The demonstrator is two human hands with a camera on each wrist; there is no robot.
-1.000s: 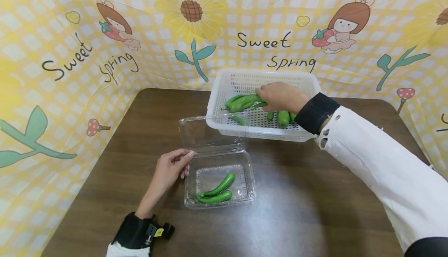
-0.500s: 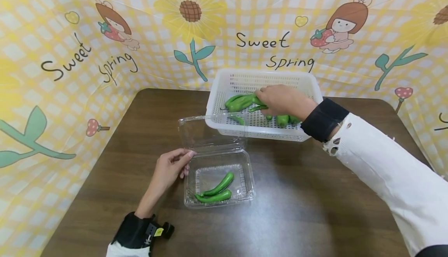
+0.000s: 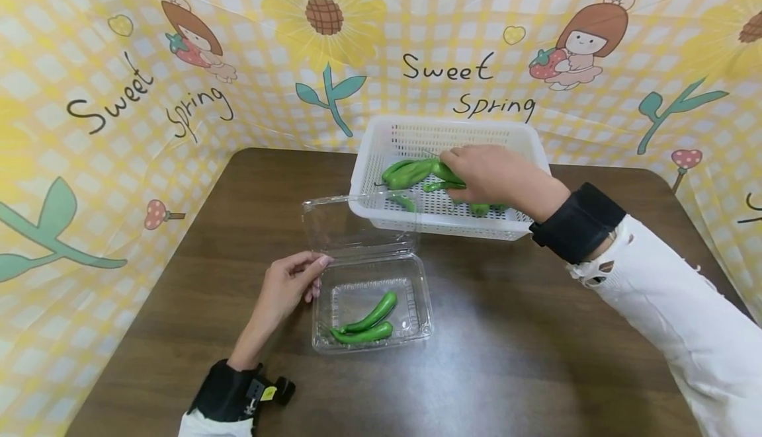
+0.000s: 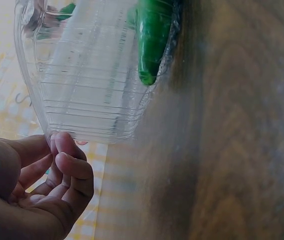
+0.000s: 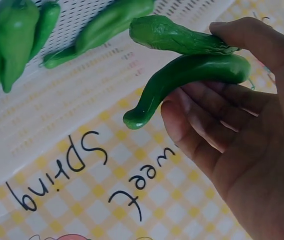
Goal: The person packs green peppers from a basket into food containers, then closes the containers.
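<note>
My left hand (image 3: pixel 290 283) pinches the left side of an open clear plastic clamshell box (image 3: pixel 424 311) near its hinge, thumb against fingertips. Two slim green peppers (image 3: pixel 374 315) lie in its base, and the lid (image 3: pixel 357 225) leans up at the back. Over the white basket (image 3: pixel 446 227), my right hand (image 3: pixel 491 171) holds green peppers between thumb and fingers. In the right wrist view, a smooth curved pepper (image 5: pixel 182 74) lies along the fingers, with a wrinkled pepper (image 5: pixel 164 36) above it, under the thumb.
More green peppers (image 3: pixel 407 176) lie in the basket, at its left and along its front. The lid's top edge overlaps the basket's front left corner in the head view. A yellow checked cloth (image 3: pixel 256 113) rises behind the brown table (image 3: pixel 488 357).
My right hand has shifted a little right and nearer, its wrist drawing back toward the basket's front right corner. The left hand and the clamshell box stay in place.
</note>
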